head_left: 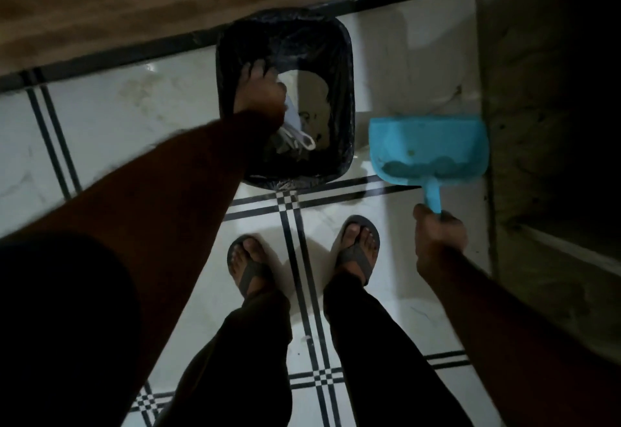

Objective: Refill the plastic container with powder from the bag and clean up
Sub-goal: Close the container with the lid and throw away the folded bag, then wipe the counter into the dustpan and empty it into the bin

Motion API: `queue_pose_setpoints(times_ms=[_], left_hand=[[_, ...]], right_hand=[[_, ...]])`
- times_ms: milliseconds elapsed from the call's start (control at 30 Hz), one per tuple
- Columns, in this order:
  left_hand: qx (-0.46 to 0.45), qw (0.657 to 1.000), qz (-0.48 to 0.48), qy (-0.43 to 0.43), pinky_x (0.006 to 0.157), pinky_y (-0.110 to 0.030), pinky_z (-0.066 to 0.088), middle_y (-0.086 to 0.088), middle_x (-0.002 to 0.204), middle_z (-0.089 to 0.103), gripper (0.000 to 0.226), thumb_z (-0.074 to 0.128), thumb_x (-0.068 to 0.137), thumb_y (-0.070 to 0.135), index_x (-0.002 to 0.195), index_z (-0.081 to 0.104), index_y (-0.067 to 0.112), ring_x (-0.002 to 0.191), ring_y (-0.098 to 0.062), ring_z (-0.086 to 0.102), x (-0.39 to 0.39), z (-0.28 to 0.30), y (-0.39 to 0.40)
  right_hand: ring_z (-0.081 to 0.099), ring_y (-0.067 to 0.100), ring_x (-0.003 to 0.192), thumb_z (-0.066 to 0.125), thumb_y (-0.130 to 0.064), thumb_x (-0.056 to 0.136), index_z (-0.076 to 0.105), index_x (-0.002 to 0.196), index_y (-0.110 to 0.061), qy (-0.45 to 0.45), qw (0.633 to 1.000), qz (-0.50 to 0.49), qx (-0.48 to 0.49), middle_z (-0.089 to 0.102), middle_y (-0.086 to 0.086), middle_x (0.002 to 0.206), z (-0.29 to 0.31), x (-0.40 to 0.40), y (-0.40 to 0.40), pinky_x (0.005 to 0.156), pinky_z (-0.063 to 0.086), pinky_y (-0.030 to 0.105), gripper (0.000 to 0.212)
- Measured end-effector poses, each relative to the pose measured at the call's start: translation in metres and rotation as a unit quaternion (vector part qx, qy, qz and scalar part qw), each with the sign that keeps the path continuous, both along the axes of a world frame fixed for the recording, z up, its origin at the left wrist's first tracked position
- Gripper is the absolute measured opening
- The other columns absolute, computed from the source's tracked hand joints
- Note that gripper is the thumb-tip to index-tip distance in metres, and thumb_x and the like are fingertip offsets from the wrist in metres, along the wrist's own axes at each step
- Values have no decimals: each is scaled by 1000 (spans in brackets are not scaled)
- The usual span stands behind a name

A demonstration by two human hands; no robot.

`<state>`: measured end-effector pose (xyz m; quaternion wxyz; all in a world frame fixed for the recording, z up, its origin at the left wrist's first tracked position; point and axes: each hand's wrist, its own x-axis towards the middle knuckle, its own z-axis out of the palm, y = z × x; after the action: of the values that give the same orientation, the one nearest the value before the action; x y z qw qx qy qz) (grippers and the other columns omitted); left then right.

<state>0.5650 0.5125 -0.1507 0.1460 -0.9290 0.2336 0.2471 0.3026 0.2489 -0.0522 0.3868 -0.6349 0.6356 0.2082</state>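
Observation:
A black-lined waste bin (342,67) stands on the tiled floor against the wall. My left hand (260,90) reaches over its left side and holds a crumpled white plastic bag (299,134) that hangs into the bin. Pale rubbish lies inside. To the right of the bin, my right hand (437,242) grips the handle of a blue dustpan (426,144), held level above the floor with a thin line of pale powder and crumbs along its back edge.
White floor tiles (134,117) with black stripe lines run under everything. A brown wall base (134,6) lies behind the bin. A pale stone ledge or cabinet side (537,124) rises at the right. My feet in dark sandals (356,248) stand just before the bin.

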Motion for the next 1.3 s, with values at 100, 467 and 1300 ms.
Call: queue_pose_setpoints(times_ms=[100, 467, 1300], left_hand=[[20, 998, -60, 16, 132, -60, 16, -19, 169, 42, 55, 59, 105, 47, 148, 62, 13, 160, -43, 29, -14, 29, 2], [-27, 982, -71, 173, 104, -46, 51, -12, 133, 69, 36, 61, 97, 23, 132, 67, 17, 124, -34, 64, -120, 284, 46], [-520, 845, 17, 122, 73, -13, 49, 9, 91, 77, 7, 74, 100, 18, 103, 80, 20, 78, 9, 67, -168, 794, -174]], right_hand=[[63, 43, 81, 67, -31, 88, 70, 110, 4, 1, 1000, 15, -12, 72, 30, 114, 30, 4, 3, 90, 58, 58, 41], [67, 49, 112, 64, -32, 93, 69, 116, 4, -46, 999, -5, -15, 72, 29, 118, 231, 31, 45, 94, 57, 56, 43], [60, 16, 59, 58, -6, 104, 66, 115, -9, -584, 785, -203, 45, 62, 10, 73, 712, -124, -43, 50, 50, 25, 14]])
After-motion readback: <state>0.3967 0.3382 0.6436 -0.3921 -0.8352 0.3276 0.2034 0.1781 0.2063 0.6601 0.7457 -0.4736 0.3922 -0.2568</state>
